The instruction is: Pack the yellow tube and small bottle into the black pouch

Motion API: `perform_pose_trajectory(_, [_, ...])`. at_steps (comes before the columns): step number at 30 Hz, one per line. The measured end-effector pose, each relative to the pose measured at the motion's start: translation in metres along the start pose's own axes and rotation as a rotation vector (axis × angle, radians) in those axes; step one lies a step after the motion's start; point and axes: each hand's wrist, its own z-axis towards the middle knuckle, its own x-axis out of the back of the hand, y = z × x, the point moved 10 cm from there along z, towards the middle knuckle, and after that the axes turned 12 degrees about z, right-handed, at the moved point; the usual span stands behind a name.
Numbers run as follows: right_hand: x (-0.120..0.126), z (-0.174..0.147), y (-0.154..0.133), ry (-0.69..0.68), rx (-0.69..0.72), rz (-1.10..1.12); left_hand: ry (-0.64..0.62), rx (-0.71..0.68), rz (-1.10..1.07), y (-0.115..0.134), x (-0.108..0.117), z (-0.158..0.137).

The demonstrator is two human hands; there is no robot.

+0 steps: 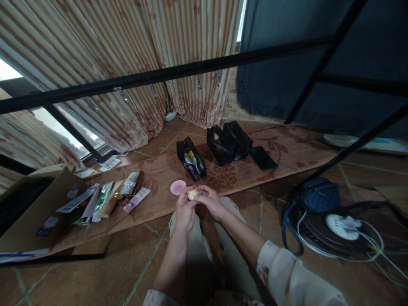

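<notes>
Between my two hands is a small round jar (192,194) with a pale yellow-gold look. My left hand (185,207) grips it from the left, and my right hand (210,201) has its fingers closed on the jar's right side. Just beyond my left hand, a round pink disc (177,187) lies on the brown patterned cloth (159,204). Farther off stands an open black pouch (191,159) with white and yellow items inside. Two more black pouches (219,145) stand side by side to its right, near a dark phone (263,158).
Several tubes (103,199) and small bottles lie at the left beside a cardboard box (63,204). A black metal bar (178,72) crosses in front of the curtains (127,42). At the right are a blue bag (318,194) and a white power strip (341,227) with cables.
</notes>
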Motion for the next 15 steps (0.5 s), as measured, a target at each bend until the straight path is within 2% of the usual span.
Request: perform_pose_trajectory(15, [0.0016,0.0014,0.003,0.001,0.002,-0.002,0.0,0.005,0.001,-0.0008,-0.0005,0.0005])
